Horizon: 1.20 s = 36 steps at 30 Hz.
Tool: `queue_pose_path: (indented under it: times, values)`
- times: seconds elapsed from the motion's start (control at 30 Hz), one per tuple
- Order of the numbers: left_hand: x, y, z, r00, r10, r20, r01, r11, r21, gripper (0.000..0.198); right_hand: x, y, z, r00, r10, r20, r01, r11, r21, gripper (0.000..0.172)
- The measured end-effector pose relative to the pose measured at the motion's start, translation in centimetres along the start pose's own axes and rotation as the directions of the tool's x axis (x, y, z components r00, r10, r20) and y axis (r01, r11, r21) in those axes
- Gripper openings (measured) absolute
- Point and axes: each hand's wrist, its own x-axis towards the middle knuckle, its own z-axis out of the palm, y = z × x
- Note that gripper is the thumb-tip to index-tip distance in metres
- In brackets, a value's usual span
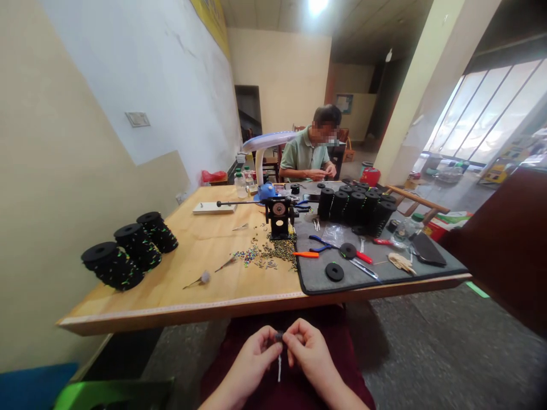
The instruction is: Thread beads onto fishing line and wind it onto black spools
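Below the front edge of the wooden table (pixel 205 310), over my lap, my left hand (pixel 255 356) and my right hand (pixel 308 347) meet fingertip to fingertip. Both pinch a small dark piece (pixel 278 336) between them, and a short white strand (pixel 279 367) hangs down from it. What the piece is I cannot make out. Both hands are closed in a pinch.
On the table lie three black spools (pixel 128 247) at the left, scattered beads (pixel 267 253), a small winding machine (pixel 278 216), a grey mat (pixel 384 273) with pliers (pixel 320 245) and black discs, several black spools (pixel 354 206) and a lamp (pixel 267 142). A person (pixel 314 154) sits working at the far end.
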Motion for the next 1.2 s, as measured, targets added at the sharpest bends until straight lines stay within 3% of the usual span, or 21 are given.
queue_pose_path:
  times: [0.27,0.5,0.63,0.77,1.0,1.2]
  values:
    - [-0.1,0.2,0.2,0.995,0.091,-0.035,-0.087,0.993,0.081,0.025,0.0,0.1,0.1,0.998,-0.047,-0.031,0.044,0.994,-0.098,0.032]
    - [0.0,0.5,0.8,0.998,0.058,-0.006,-0.058,0.998,0.005,0.031,-0.1,0.2,0.1,0.996,-0.073,-0.052,0.068,0.994,-0.088,0.036]
    - [-0.1,0.9,1.0,0.998,-0.039,0.054,0.048,0.983,-0.18,0.03,0.0,-0.1,0.2,0.998,-0.025,-0.066,0.025,1.0,0.002,0.039]
    - [-0.2,1.0,1.1,0.994,-0.085,0.065,0.096,0.976,-0.193,0.03,0.0,-0.3,0.3,0.998,0.036,-0.048,-0.033,0.997,0.068,0.041]
    - [0.3,0.1,0.6,0.997,-0.05,-0.063,0.04,0.987,-0.157,0.031,-0.3,-0.1,0.1,0.99,0.138,-0.006,-0.137,0.985,0.104,0.042]
    - [0.5,0.1,0.4,0.997,0.024,-0.077,-0.03,0.997,-0.073,0.03,-0.8,-0.5,0.1,0.983,0.172,0.069,-0.178,0.979,0.1,0.039]
